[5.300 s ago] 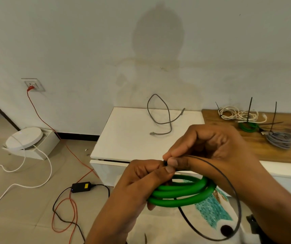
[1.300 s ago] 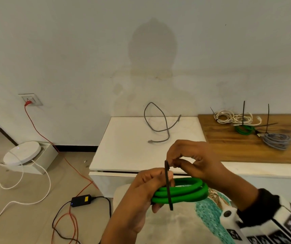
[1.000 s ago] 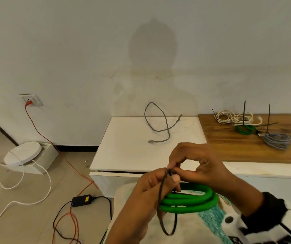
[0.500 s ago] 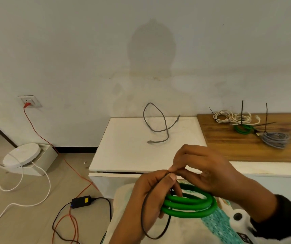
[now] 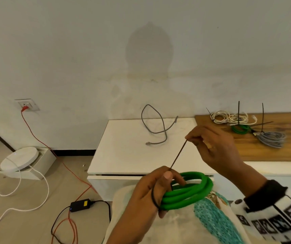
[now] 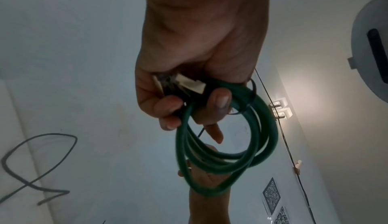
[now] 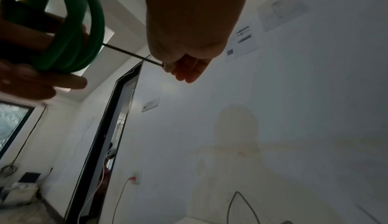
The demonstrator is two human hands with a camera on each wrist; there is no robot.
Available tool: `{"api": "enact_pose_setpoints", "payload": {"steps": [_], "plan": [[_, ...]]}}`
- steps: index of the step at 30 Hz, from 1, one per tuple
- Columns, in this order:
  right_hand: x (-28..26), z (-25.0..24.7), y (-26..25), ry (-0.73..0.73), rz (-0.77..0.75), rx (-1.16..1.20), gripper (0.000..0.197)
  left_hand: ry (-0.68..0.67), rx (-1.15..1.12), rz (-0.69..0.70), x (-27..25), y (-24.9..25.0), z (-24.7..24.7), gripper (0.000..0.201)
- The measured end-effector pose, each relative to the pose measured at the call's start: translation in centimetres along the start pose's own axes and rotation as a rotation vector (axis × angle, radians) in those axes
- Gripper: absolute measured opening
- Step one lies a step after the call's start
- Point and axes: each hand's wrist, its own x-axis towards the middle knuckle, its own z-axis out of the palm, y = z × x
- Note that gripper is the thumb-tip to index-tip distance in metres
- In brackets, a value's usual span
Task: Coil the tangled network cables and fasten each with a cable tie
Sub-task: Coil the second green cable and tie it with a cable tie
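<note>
The left hand grips a coiled green cable, fingers curled through the loops and thumb pressed on top near the upper left of the coil. From the left wrist view the fingers also enclose the pale plug ends of that cable, tucked against the palm. A black cable tie wraps round the coil at the very spot the left hand clasps; its small loop shows against the back of the fingers, and its free tail runs straight up and to the right from the thumb.

The right hand pinches the far end of that tail between thumb and forefinger, held above and to the right of the coil, the tie drawn taut between the two hands. The remaining fingers of that hand are loosely bent.

Beyond the hands a white cabinet top carries a loose grey cable, uncoiled. To the right of the pinching hand, on a wooden surface, lie three bundles already tied: a cream one, a small green one and a grey one, each with a black tie tail sticking up. Below left of the gripping hand, on the floor, sit a black power adapter and red and white cords.
</note>
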Motion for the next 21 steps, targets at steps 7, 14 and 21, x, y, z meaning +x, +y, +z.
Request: {"api": "enact_pose_setpoints", "payload": {"steps": [7, 14, 21], "plan": [[0.9, -1.1, -2.2, 0.407, -0.048, -0.051, 0.013, -0.061, 0.047, -0.076, 0.3, -1.4, -0.4, 0.034], [2.1, -2.2, -1.4, 0.429, 0.062, 0.012, 0.011, 0.020, -0.122, -0.057, 0.3, -1.4, -1.1, 0.039], [3.3, 0.1, 0.0, 0.193, 0.086, 0.046, 0.007, -0.051, 0.142, -0.081, 0.1, -1.1, 0.1, 0.092]]}}
